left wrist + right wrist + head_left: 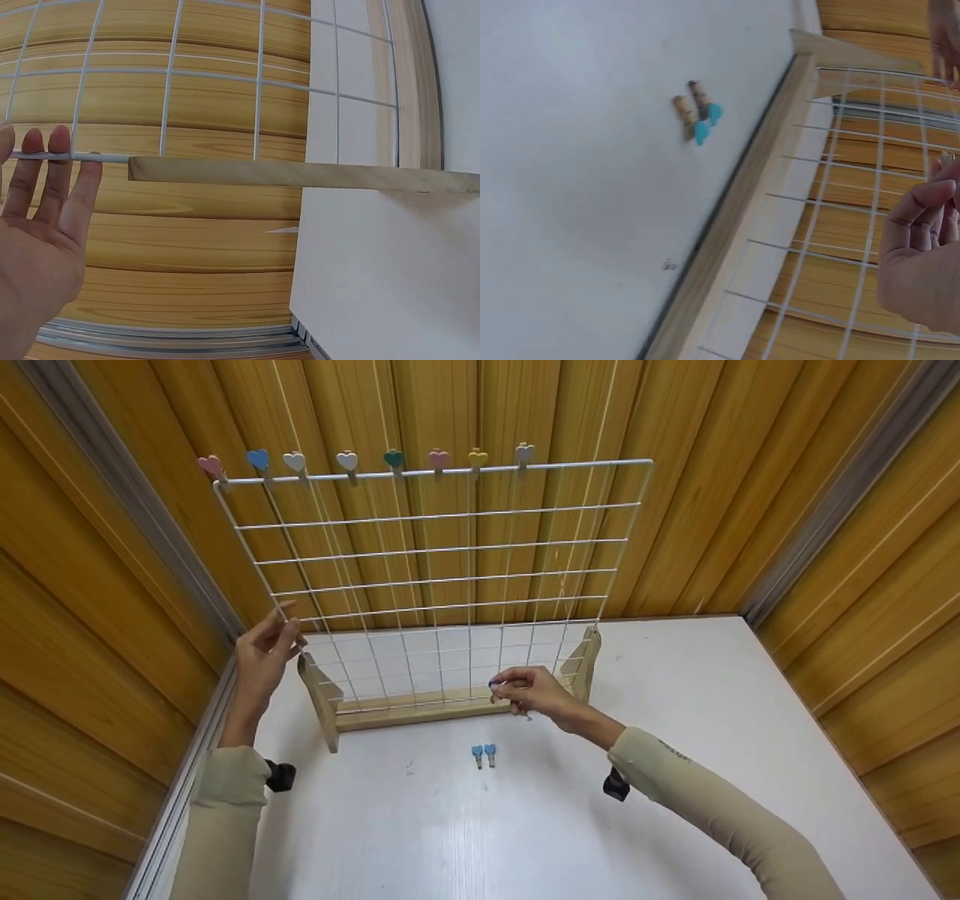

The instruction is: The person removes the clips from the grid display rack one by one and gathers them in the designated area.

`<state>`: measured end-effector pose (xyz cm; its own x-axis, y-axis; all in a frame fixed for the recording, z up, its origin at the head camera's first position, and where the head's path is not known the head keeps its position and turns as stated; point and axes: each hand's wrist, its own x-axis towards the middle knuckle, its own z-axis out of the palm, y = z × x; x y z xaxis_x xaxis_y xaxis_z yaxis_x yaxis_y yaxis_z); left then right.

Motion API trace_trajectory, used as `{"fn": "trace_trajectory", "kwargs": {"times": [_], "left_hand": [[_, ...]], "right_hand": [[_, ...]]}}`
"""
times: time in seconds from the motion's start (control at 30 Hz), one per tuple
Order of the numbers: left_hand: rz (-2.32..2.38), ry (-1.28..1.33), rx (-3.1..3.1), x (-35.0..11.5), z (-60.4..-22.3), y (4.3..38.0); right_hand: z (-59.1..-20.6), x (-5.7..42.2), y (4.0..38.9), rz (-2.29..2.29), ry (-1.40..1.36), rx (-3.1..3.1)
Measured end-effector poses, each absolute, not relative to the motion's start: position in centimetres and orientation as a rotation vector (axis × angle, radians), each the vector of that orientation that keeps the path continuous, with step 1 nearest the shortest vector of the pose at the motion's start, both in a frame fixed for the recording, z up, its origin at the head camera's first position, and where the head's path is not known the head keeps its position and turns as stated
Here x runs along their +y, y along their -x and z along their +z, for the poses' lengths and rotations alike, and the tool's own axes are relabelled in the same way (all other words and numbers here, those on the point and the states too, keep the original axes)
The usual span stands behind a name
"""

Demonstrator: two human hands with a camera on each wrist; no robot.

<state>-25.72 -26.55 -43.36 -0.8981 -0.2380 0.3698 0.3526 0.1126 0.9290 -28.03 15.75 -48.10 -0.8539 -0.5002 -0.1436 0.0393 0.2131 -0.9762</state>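
Note:
A white wire grid (435,548) stands upright in a wooden stand. My left hand (262,655) holds the grid's left side wire just above the stand's end piece; in the left wrist view the fingertips (58,139) bend over that wire. In front of the lower grid, my right hand (538,692) pinches a small clothespin with a dark blue top (494,684), mostly hidden by the fingers. Several heart-topped clothespins, among them a green one (394,458), sit along the top wire. Two blue heart clothespins (484,754) lie side by side on the white table.
The stand has a wooden base bar (420,714) and a right end piece (589,664). Wood-patterned panels (705,510) rise behind and at both sides of the white table (420,825). Small specks (669,265) lie on the table before the bar.

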Motion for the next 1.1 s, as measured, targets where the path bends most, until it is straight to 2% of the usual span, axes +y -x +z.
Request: {"fn": "trace_trajectory", "kwargs": {"times": [0.23,0.4,1.1], "left_hand": [[-1.804,0.104,-1.978,-26.3,-43.5,26.0],[-1.795,0.093,-1.977,-26.3,-43.6,25.9],[-1.777,0.114,-1.972,-26.2,-43.6,25.7]], "right_hand": [[-53.0,16.1,28.4,-1.559,0.47,2.201],[-55.1,16.1,27.7,-1.505,0.528,2.221],[-58.6,16.1,26.1,-1.553,0.382,2.208]]}}
